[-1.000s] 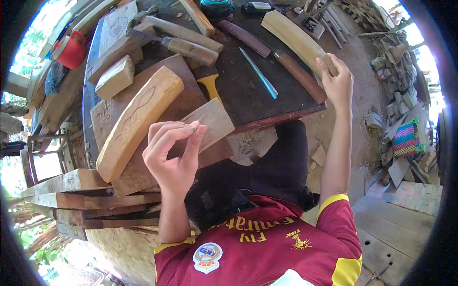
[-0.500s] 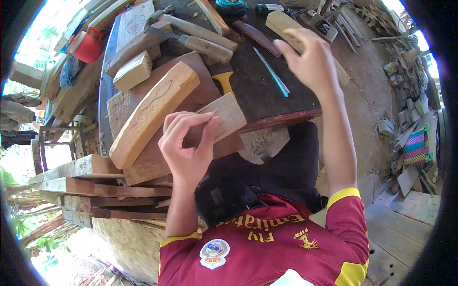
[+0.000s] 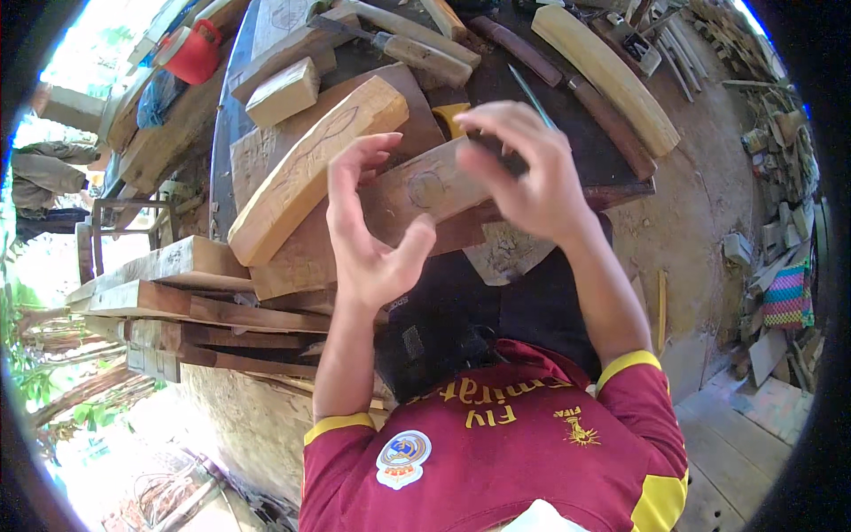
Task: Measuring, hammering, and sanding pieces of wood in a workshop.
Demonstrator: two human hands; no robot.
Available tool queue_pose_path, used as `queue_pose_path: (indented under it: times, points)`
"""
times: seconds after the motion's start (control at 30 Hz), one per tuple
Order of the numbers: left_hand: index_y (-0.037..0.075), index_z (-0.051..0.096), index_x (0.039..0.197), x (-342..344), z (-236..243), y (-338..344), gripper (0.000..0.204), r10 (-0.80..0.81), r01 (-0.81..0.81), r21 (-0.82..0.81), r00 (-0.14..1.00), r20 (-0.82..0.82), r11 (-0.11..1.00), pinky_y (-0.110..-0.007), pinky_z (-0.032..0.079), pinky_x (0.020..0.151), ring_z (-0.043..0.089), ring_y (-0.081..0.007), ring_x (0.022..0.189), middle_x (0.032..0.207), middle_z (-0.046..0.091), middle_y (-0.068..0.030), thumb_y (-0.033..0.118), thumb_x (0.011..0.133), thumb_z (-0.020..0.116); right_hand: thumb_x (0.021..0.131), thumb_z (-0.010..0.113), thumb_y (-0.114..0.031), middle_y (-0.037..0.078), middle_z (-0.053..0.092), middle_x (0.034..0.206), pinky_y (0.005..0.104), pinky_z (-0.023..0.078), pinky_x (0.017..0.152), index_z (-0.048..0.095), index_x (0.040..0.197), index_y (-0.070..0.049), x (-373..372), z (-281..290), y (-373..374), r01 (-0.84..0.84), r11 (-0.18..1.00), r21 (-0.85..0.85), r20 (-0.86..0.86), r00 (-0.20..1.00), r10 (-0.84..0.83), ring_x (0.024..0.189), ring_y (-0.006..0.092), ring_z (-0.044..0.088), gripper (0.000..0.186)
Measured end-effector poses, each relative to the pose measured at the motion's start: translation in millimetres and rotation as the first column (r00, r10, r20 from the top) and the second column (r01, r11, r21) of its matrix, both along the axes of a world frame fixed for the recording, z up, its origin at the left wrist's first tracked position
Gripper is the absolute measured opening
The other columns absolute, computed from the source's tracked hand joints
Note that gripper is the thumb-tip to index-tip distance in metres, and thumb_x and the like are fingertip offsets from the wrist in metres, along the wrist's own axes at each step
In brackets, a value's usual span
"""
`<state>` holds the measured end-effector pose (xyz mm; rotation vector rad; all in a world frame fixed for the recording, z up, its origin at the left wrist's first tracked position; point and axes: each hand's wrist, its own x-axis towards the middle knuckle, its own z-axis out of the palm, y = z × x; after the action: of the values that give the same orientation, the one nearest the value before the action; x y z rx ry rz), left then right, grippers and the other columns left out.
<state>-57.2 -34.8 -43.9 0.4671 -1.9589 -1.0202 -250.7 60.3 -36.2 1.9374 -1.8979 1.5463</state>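
Observation:
My left hand (image 3: 368,235) hovers open above a flat wooden board (image 3: 417,188) with a rounded pencil mark on it, its thumb well apart from the fingers. My right hand (image 3: 532,173) is raised over the board's right end. It is open too, with fingers bent and nothing seen in them. To the left of the board lies a long thick wooden block (image 3: 310,177) with pencil lines on top. Both rest on a wider brown board (image 3: 292,275). A yellow handle (image 3: 449,120) shows partly behind my right hand, as does a thin light-blue stick (image 3: 530,93).
Chisel-like tools with wooden handles (image 3: 425,59) and a small block (image 3: 284,91) lie farther back. A curved wooden piece (image 3: 612,80) and a dark wooden bar (image 3: 612,129) lie at the right. Stacked planks (image 3: 204,306) jut out at the left. A red jug (image 3: 189,55) stands beyond.
My right hand has come left and nearer, away from the curved wood. My left thumb and fingers have spread from a near pinch. The view has shifted, uncovering the pencil mark.

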Motion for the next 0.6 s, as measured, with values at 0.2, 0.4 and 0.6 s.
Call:
queue_pose_path:
  times: [0.2,0.4,0.6]
  points:
    - [-0.002,0.061,0.128,16,9,19,0.065,0.134,-0.112,-0.120,0.972,0.194,0.986,-0.039,0.049,0.101,0.065,-0.0257,0.115,0.122,0.068,-0.0146,0.013,0.071,0.088,0.075,0.089,-0.028,0.016,0.070,0.120,0.0437,0.051,0.099,0.062,0.134,-0.004,8,-19,24,-0.108,0.993,0.036,0.136,0.985,0.102,0.112,0.0368,0.064,0.069]
    - [-0.007,0.066,0.122,35,37,39,0.050,0.023,-0.001,0.326,0.998,-0.063,0.945,-0.030,0.055,0.091,0.069,-0.0167,0.104,0.116,0.072,-0.0150,0.006,0.078,0.088,0.072,0.090,-0.030,0.013,0.072,0.100,0.0336,0.054,0.080,0.070,0.117,0.000,33,6,42,-0.050,0.999,0.010,0.304,0.951,0.044,0.090,0.0254,0.069,0.057]
    - [-0.007,0.067,0.117,51,55,40,0.047,0.023,-0.013,0.249,0.999,-0.038,0.969,-0.033,0.054,0.096,0.068,-0.0216,0.110,0.121,0.070,-0.0194,0.008,0.078,0.088,0.066,0.094,-0.034,0.011,0.074,0.091,0.0345,0.054,0.075,0.072,0.101,0.000,42,17,42,-0.070,0.997,-0.036,0.201,0.977,0.076,0.082,0.0258,0.069,0.053]
